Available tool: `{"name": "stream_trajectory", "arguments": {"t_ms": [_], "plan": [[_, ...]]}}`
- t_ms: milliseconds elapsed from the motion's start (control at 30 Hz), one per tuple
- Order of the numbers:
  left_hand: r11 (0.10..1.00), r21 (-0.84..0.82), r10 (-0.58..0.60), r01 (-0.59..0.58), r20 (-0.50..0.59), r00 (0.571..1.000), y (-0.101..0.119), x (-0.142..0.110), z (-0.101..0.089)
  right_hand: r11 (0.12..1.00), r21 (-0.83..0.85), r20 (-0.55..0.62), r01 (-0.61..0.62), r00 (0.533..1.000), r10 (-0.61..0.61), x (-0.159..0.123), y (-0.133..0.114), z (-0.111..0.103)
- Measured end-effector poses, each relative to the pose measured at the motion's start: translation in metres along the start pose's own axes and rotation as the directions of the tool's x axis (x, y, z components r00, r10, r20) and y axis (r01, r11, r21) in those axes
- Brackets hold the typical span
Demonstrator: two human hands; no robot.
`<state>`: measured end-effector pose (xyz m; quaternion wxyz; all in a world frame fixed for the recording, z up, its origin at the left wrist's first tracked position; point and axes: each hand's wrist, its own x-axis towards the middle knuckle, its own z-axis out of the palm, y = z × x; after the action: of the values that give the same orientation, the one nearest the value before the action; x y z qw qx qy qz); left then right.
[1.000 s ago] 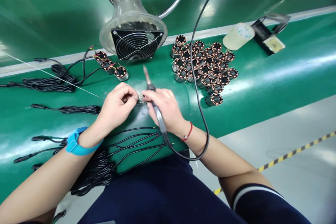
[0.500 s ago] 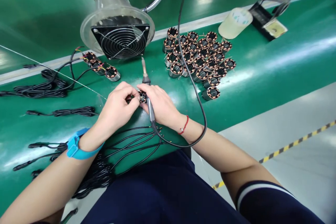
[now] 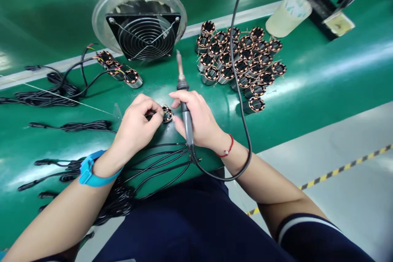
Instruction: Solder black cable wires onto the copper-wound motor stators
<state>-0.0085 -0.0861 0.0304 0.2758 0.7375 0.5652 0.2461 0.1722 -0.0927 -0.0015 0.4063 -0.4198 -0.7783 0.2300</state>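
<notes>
My left hand [image 3: 138, 120] is closed in a pinch at a small motor stator [image 3: 167, 114] with a black inside and copper windings. A dark stretch of black cable shows between its thumb and finger; the fingertips hide the end. My right hand [image 3: 198, 116] holds a soldering iron [image 3: 186, 118] across the palm, its metal tip pointing up and away toward the fan. The thumb of that hand is close to the stator's right side. A thin pale wire [image 3: 67, 98] runs in from the left toward my left wrist.
A fan [image 3: 149, 37] in a round hood stands ahead. Several stators [image 3: 241, 65] are grouped at right, beside a tape roll [image 3: 288, 16] and an iron stand with a sponge [image 3: 339, 23]. Wired stators [image 3: 132, 77] and black cable bundles [image 3: 86, 125] lie at left; loose cable ends [image 3: 159, 163] lie in front.
My right hand has moved right with the soldering iron, away from the stator, which now shows more. My left hand keeps its pinch there. The whole view has shifted slightly.
</notes>
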Motion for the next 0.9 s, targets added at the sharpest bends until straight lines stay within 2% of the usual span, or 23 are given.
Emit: {"name": "stream_trajectory", "arguments": {"t_ms": [167,300,400,500,667,800,900], "plan": [[1.0,-0.004,0.008,-0.008,-0.017,1.0,-0.001,0.001,-0.001,0.999,-0.021,0.028,0.04,0.999,-0.04,0.0,0.008,0.013],[1.0,0.004,-0.007,0.007,-0.009,1.0,-0.001,0.002,-0.002,0.999,0.016,-0.027,-0.052,0.998,0.052,0.0,0.008,0.022],[1.0,0.005,-0.017,0.017,0.012,1.0,0.0,0.001,-0.003,0.995,0.038,-0.011,-0.097,0.995,0.097,0.0,0.003,0.018],[1.0,-0.006,-0.015,0.016,0.017,1.0,0.001,0.001,-0.003,0.992,0.072,-0.006,-0.108,0.994,0.109,-0.002,-0.002,0.005],[1.0,-0.018,-0.002,0.003,0.032,0.999,0.001,0.001,-0.002,0.986,0.082,-0.169,-0.148,0.972,0.16,-0.02,-0.014,-0.014],[0.999,-0.017,-0.028,0.029,0.033,0.999,0.0,0.002,-0.002,0.993,0.087,-0.411,-0.075,0.905,0.104,-0.043,-0.021,-0.012],[0.999,-0.016,-0.034,0.035,0.038,0.999,-0.001,0.003,-0.001,0.992,0.108,-0.462,-0.068,0.88,0.11,-0.053,-0.022,-0.008]]}}
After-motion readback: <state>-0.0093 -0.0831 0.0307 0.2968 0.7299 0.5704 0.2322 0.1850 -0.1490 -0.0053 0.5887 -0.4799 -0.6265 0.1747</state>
